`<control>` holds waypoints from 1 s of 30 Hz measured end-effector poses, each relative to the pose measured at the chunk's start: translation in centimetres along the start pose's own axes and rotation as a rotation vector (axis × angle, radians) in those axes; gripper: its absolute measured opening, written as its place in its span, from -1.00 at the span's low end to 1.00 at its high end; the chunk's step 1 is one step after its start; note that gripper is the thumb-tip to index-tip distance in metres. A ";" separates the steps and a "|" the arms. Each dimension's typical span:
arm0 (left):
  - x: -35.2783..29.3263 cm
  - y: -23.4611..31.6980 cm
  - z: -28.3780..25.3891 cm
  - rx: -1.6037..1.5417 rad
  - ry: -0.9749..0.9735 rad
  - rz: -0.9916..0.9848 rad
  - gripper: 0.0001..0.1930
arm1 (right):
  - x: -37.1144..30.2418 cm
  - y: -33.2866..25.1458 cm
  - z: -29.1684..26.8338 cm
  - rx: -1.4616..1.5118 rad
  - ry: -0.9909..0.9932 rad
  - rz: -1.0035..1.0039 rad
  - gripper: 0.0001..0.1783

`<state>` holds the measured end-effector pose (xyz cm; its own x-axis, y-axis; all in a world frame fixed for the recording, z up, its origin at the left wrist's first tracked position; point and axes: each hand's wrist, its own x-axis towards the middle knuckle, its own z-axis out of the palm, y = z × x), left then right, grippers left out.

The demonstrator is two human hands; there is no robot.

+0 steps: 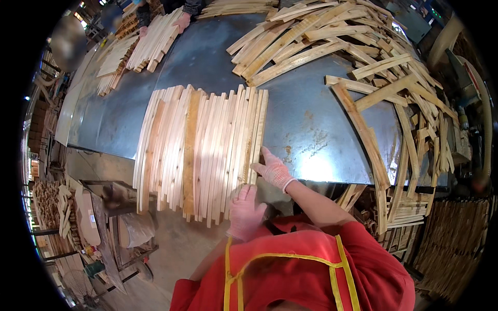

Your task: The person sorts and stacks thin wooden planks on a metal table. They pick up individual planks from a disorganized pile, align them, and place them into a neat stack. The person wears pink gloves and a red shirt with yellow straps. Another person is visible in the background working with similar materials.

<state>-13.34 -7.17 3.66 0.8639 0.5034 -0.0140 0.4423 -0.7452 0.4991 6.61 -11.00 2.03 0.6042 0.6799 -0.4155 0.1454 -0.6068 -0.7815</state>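
Dozens of pale wooden strips (218,137) lie side by side in one broad row, just to the left of my right hand (273,171) and ahead of my left hand (245,211). Both my hands wear pinkish gloves. My right hand is at the row's right edge, its thumb over the outer strips and its forefinger stretched along their side; I cannot tell whether it pinches them. My left hand is spread, thumb out to the right of the fingers, with its fingertips at the near ends of the right-hand strips. One darker, yellowish strip (191,155) stands out in the row, left of both hands. The row's far part rests on the metal counter (311,119), while its near ends reach past the edge, above the floor (187,249). Ahead and to the right of my hands, a loose pile (381,66) of strips sprawls across the counter, some hanging over its near edge. Well ahead and to the left, a co-worker's gloved hand (182,22) is at another batch (154,40) of strips. My red clothing (290,246) with yellow trim is just behind my hands.
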 end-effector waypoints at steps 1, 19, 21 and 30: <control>0.4 -0.1 0.1 0.032 -0.036 0.012 -0.28 | 0.7 0.9 -0.7 -0.014 0.059 -0.105 -0.24; 9.8 9.0 10.8 -1.369 -0.379 -0.509 -0.36 | 3.9 9.4 -24.2 -0.134 0.146 -0.018 -0.12; 12.9 11.0 10.4 -1.554 -0.344 -0.725 -0.40 | 8.5 9.7 -28.0 -0.157 0.492 -0.009 -0.11; 14.4 9.1 10.9 -1.243 -0.099 -0.624 -0.45 | 12.3 10.8 -25.8 0.510 0.512 0.077 -0.14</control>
<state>5.78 -11.46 -1.43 0.6422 0.5329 -0.5510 0.3001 0.4867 0.8204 35.81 -19.85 0.52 0.9071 0.2892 -0.3059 -0.2205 -0.2927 -0.9304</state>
